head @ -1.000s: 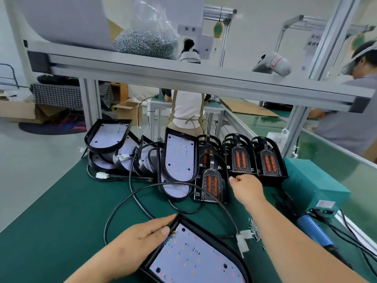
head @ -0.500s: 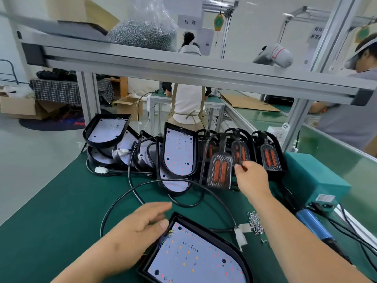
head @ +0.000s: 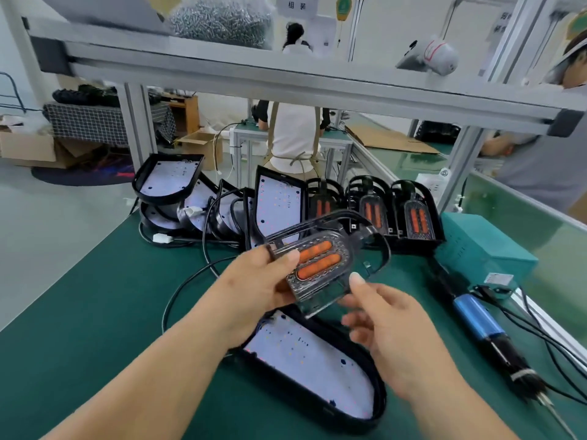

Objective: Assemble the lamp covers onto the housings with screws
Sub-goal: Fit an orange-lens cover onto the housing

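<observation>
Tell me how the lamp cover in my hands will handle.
Probably stiff: the lamp cover keeps its shape with the left hand gripping one end. Likely light, being thin, open-framed plastic. Its glossy surface may be slippery.

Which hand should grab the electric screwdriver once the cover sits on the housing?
Probably the right hand: both hands hold the cover, but the screwdriver lies right of it, farther from the left hand.
</observation>
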